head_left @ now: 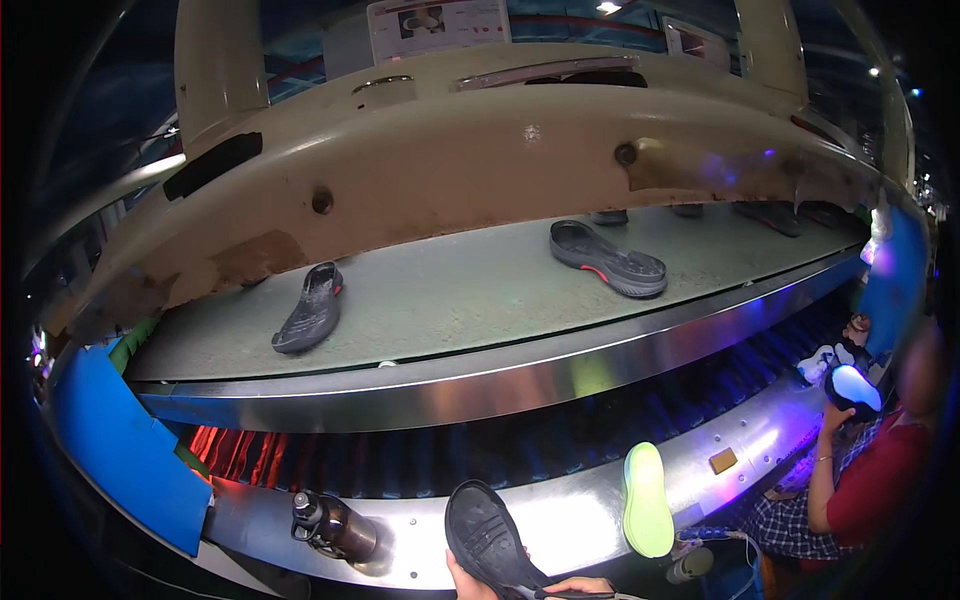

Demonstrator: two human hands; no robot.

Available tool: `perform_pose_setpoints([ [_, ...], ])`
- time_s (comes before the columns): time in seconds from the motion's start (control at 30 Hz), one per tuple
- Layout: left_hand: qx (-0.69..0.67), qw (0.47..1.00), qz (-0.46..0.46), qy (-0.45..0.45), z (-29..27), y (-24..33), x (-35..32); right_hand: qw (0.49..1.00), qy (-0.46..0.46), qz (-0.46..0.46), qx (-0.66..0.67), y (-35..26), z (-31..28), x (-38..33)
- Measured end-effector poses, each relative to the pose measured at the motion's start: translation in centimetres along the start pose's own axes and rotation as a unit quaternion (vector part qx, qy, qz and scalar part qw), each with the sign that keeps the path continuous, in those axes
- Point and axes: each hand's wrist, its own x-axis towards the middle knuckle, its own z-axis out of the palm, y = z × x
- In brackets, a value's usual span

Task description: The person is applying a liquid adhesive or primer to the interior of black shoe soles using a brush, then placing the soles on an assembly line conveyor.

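Observation:
A black shoe sole (485,535) is tilted up at the lower edge, its ridged inner face showing. My left hand (467,579) is closed around its left side. Close by the sole's near right end is my right hand (582,587), fingers bent together; whether they grip the sole's edge or a small thing is cut off by the picture's edge. A yellow-green sole (648,502) lies on the metal ledge to the right of my hands. Left of them, a dark metal drinking bottle (337,528) with a looped cap leans over on the ledge.
Beyond the metal ledge (420,510) runs a roller track (420,460). Above it, a conveyor belt (430,300) under a beige hood carries dark soles (608,260) (310,310). A small tan block (723,461) rests on the ledge. At right, a co-worker in red (885,470) holds a lit sole.

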Motion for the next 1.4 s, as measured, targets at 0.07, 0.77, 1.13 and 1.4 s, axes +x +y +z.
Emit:
perform_pose_setpoints([
  [0.07,0.0,1.0,0.003,0.002,0.1,-0.1,0.0,1.0,0.009,-0.001,-0.012,0.3,-0.2,-0.1],
  [0.77,0.006,1.0,0.009,-0.002,0.9,-0.6,0.2,1.0,0.007,-0.009,-0.005,0.9,-0.9,-0.1],
  [1.13,0.003,1.0,0.01,0.002,0.8,-1.0,0.0,0.998,0.005,-0.011,-0.062,1.5,-1.0,-0.2],
  [1.4,0.003,1.0,0.01,0.002,1.0,-1.3,0.0,0.999,0.018,-0.025,-0.039,1.7,-1.1,-0.5],
])
